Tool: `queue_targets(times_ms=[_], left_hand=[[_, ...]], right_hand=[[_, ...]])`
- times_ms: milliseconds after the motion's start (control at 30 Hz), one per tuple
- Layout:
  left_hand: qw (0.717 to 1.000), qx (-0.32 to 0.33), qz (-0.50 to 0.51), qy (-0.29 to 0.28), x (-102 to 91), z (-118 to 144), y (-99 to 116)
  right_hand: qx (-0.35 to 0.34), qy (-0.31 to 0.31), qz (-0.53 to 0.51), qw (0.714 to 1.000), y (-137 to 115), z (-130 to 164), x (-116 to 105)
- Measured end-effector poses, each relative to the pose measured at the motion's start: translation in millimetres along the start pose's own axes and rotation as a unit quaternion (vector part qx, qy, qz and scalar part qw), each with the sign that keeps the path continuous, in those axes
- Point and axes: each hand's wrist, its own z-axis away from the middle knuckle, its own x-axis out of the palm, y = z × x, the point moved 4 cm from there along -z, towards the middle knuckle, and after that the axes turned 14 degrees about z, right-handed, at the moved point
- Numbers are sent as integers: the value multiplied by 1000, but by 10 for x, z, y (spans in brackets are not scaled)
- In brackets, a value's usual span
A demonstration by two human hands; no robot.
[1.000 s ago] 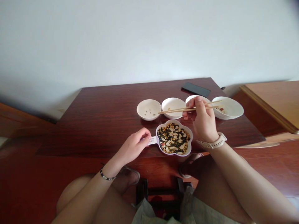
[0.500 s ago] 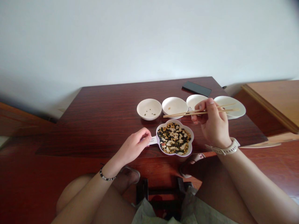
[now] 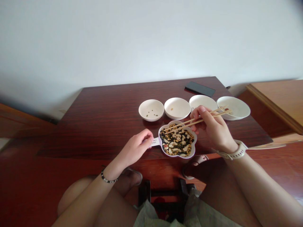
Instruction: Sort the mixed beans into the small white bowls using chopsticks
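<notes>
The flower-shaped dish (image 3: 194, 146) of mixed beans and peanuts (image 3: 177, 142) sits near the front edge of the table (image 3: 111, 110), within easy reach. The left hand (image 3: 139, 143) pinches its handle (image 3: 155, 142), probably to steady it. The right hand (image 3: 210, 126) grips 2 chopsticks (image 3: 180, 124) partway along, likely for control, tips slightly apart over the dish's left side; contact I cannot tell. Beyond, 4 white bowls (image 3: 151, 105) line up, seemingly for short reaches; a dark phone (image 3: 200, 89) lies behind, apparently out of the way.
</notes>
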Motion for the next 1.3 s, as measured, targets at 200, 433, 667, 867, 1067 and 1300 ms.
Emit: queue_targets(times_ms=[200,433,667,867,1067,1300], left_hand=[[1000,1,-2,0,0,-2,27],[1000,3,4,6,6,-1,37],[1000,3,4,2,4,0,47],[1000,5,5,4,5,5,47],[1000,4,6,9,4,3,23],[1000,1,3,8,6,7,31]], right_hand=[[-4,-29,0,1000,56,5,9],[-13,-40,37,998,81,12,35],[-20,-26,15,999,51,5,45],[-25,-10,3,1000,10,19,38],[-38,9,-3,999,-7,10,-4],[-50,58,-34,996,-60,-6,-102]])
